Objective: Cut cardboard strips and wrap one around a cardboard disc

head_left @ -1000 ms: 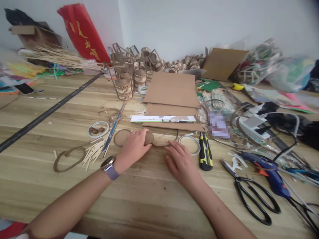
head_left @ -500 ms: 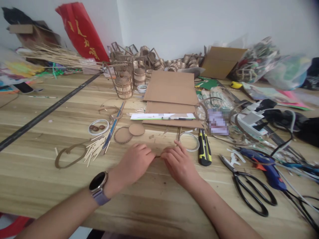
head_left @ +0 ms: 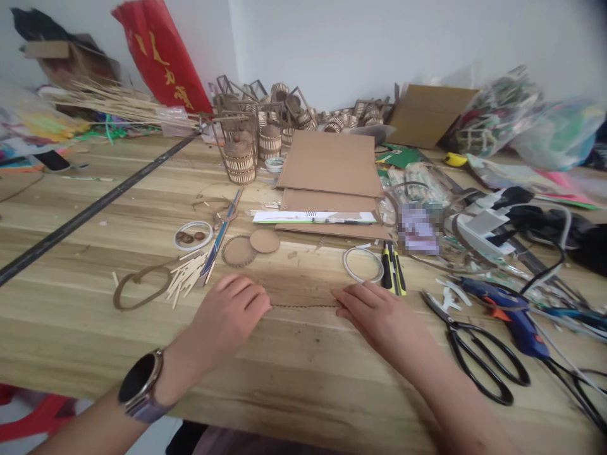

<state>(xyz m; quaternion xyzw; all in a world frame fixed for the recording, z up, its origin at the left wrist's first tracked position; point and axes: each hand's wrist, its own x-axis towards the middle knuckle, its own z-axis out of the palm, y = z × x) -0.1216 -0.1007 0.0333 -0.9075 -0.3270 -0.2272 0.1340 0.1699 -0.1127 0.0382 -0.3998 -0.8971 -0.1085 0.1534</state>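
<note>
A thin strip of corrugated cardboard [head_left: 304, 301] stretches between my two hands, just above or on the wooden table. My left hand [head_left: 240, 316], with a watch on its wrist, is closed on the strip's left end. Fingers and thumb of my right hand [head_left: 379, 316] pinch the right end. Beyond the left hand lie a cardboard disc [head_left: 265, 241] and a disc with a ridged edge [head_left: 238, 251], overlapping slightly. A white ring [head_left: 363, 264] and a black-and-yellow utility knife [head_left: 393, 268] are just past the right hand.
Black-handled scissors [head_left: 484, 354] and a blue glue gun [head_left: 515, 319] with cables lie at right. Short sticks [head_left: 188, 276], a brown strip loop [head_left: 142, 287] and a blue ruler [head_left: 221, 234] lie at left. Cardboard sheets [head_left: 332, 164] and small slatted buckets [head_left: 239, 158] stand farther back.
My hands have moved apart, the left one leftward and the right one rightward. More of the cardboard strip now shows between them. The view has shifted slightly.
</note>
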